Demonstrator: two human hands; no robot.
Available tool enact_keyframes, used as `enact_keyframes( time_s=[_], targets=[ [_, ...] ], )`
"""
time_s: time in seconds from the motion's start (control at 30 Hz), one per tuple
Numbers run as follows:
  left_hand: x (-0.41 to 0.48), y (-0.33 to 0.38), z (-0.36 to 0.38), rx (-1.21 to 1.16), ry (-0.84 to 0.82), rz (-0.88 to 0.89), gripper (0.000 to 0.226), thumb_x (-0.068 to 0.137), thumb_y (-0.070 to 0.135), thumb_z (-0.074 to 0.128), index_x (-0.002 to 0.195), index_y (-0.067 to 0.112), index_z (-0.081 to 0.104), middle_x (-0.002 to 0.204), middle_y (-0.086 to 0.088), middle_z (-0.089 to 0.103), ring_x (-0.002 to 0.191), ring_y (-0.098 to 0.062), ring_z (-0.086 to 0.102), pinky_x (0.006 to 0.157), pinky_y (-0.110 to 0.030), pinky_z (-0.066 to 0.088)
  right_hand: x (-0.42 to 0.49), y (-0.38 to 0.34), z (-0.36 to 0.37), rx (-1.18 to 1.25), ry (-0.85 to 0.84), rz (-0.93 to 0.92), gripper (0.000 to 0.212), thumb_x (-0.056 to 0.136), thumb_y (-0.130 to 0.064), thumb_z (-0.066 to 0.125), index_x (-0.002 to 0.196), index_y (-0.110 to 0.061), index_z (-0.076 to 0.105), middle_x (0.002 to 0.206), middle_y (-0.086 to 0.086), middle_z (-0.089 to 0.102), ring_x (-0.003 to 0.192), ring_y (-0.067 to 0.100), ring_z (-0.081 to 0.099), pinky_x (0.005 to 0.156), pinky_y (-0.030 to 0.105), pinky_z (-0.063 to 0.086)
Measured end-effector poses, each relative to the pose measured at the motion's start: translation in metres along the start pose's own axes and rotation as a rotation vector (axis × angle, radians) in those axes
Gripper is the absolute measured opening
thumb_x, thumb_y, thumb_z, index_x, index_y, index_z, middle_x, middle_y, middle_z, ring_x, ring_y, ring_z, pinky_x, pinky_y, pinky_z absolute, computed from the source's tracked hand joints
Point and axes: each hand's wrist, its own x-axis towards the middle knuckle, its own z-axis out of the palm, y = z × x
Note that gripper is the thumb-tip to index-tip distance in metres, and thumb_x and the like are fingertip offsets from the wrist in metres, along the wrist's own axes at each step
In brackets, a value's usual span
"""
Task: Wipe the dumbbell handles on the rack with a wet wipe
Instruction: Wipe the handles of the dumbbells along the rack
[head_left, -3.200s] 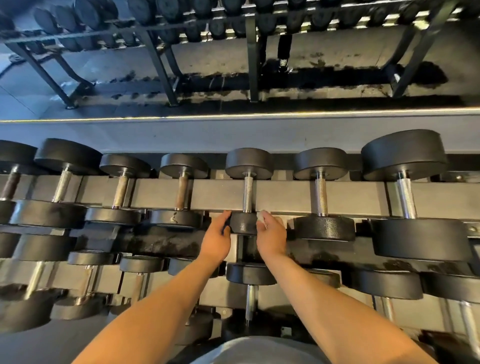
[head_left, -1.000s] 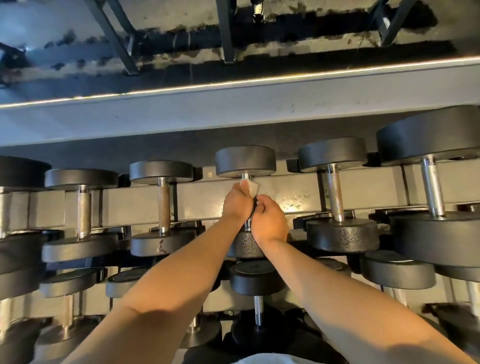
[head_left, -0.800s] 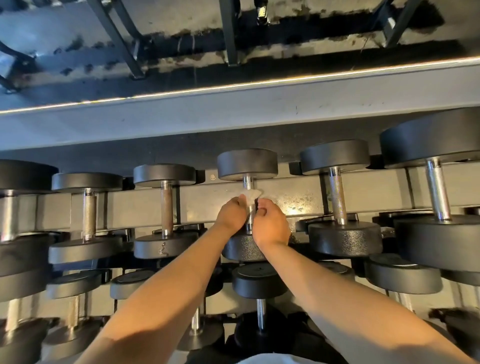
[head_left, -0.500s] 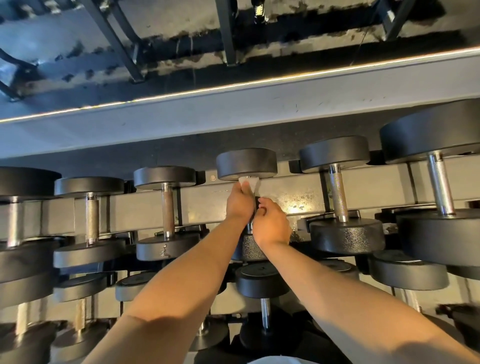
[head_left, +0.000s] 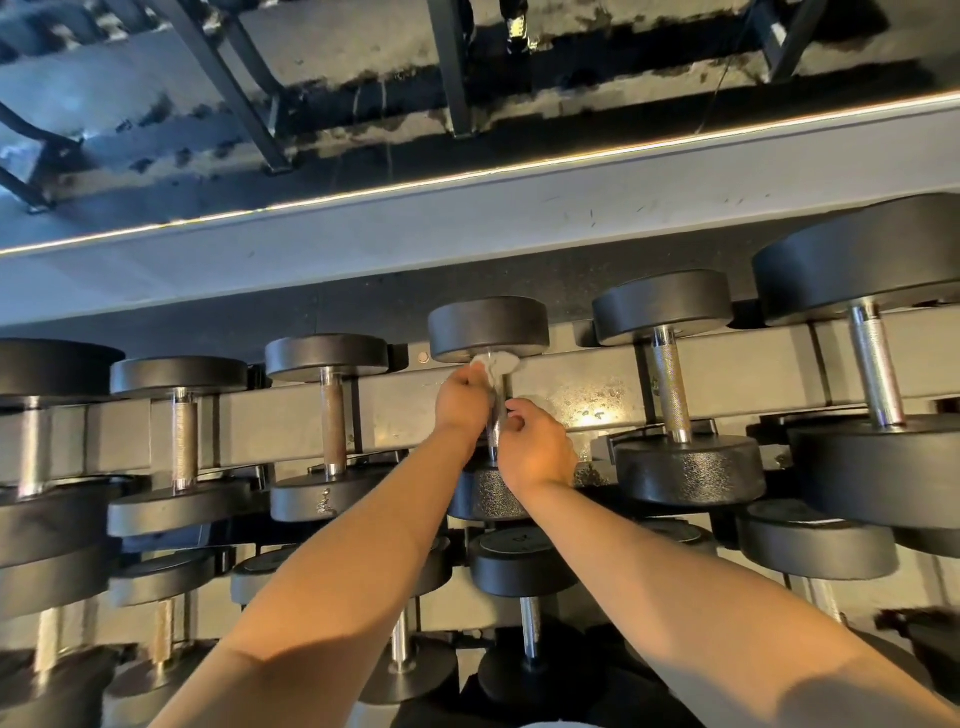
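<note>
On handle (head_left: 497, 415) — wipe (head_left: 493, 362), both hands

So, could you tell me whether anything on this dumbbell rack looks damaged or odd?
Yes: the brown, rusty-looking handle two dumbbells left of the one being wiped stands out among bright chrome handles. Its near black head also has a pale chip. Nothing sits askew.

A long steel dumbbell rack (head_left: 249, 426) ran left to right, with black round-headed dumbbells lying side by side across its top rail and more on a tier below. At the middle dumbbell (head_left: 488, 327), the left hand (head_left: 462, 400) held a crumpled white wet wipe (head_left: 493, 362) on the far end of its chrome handle (head_left: 496, 421), under the far head. The right hand (head_left: 537, 447) sat just right of the handle, nearer the near head.
</note>
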Motion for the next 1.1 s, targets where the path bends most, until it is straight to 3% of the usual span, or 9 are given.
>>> enact_keyframes(
  time_s=[0.17,0.37,0.53,0.6,0.7,0.83,0.97,1.1],
  targets=[
    [-0.004,0.004,0.012,0.215,-0.019,0.059,0.041,0.110,0.031,0.030,0.123,0.000,0.053,0.116,-0.026,0.065,0.109,-0.040,0.060,0.080,-0.035,0.041,0.000,-0.001,0.003,0.016,0.007,0.006,0.040,0.099,-0.024,0.041,0.130,-0.037,0.062,0.128,-0.002,0.066,0.115,0.030,0.061,0.099,0.045,0.048],
    [-0.015,-0.022,-0.003,0.411,-0.142,0.108,0.038,0.110,0.031,0.034,0.109,0.002,0.060,0.108,-0.024,0.069,0.102,-0.038,0.063,0.079,-0.033,0.044,-0.002,0.000,0.000,0.025,0.007,0.011,0.038,0.101,-0.022,0.042,0.130,-0.037,0.062,0.131,-0.002,0.065,0.115,0.029,0.060,0.099,0.041,0.048],
    [-0.018,-0.038,-0.021,0.521,-0.281,0.086,0.044,0.107,0.038,0.040,0.106,0.003,0.068,0.103,-0.019,0.071,0.099,-0.035,0.065,0.090,-0.040,0.052,-0.003,-0.002,-0.001,0.021,0.009,0.003,0.036,0.102,-0.024,0.042,0.128,-0.037,0.064,0.129,-0.002,0.065,0.112,0.030,0.061,0.097,0.042,0.048],
    [-0.019,-0.031,-0.024,0.477,-0.276,0.089,0.039,0.107,0.035,0.042,0.100,0.007,0.068,0.096,-0.018,0.070,0.094,-0.035,0.066,0.085,-0.038,0.051,-0.003,-0.002,-0.002,0.010,0.007,-0.005,0.035,0.101,-0.024,0.042,0.125,-0.036,0.064,0.126,-0.002,0.067,0.110,0.030,0.062,0.096,0.042,0.049],
    [-0.018,-0.009,-0.021,0.209,-0.127,0.062,0.036,0.106,0.031,0.043,0.078,0.015,0.059,0.084,-0.018,0.067,0.085,-0.036,0.063,0.069,-0.032,0.044,-0.003,-0.002,-0.003,0.005,0.007,-0.011,0.034,0.100,-0.023,0.044,0.124,-0.035,0.065,0.124,-0.003,0.067,0.110,0.029,0.062,0.095,0.039,0.048],
    [-0.010,0.024,-0.005,-0.049,-0.083,-0.091,0.038,0.105,0.035,0.036,0.085,0.011,0.059,0.078,-0.006,0.058,0.077,-0.022,0.055,0.063,-0.031,0.040,-0.002,-0.001,-0.001,0.012,0.031,-0.005,0.035,0.100,-0.023,0.042,0.123,-0.035,0.066,0.126,-0.003,0.067,0.111,0.029,0.062,0.097,0.038,0.047],
    [-0.010,0.011,0.001,0.078,-0.101,-0.058,0.041,0.105,0.035,0.033,0.102,0.004,0.061,0.096,-0.018,0.067,0.096,-0.036,0.063,0.085,-0.040,0.050,0.000,0.001,0.002,0.027,0.040,-0.002,0.036,0.102,-0.023,0.041,0.128,-0.034,0.063,0.129,-0.002,0.066,0.113,0.029,0.061,0.098,0.040,0.047],
    [-0.021,-0.015,-0.007,0.265,-0.185,-0.022,0.041,0.107,0.031,0.033,0.093,0.007,0.063,0.099,-0.021,0.069,0.096,-0.035,0.062,0.088,-0.039,0.049,0.002,0.002,0.002,0.027,0.052,0.002,0.037,0.102,-0.023,0.042,0.131,-0.033,0.063,0.132,-0.003,0.064,0.115,0.027,0.061,0.098,0.038,0.047]
  ],
)
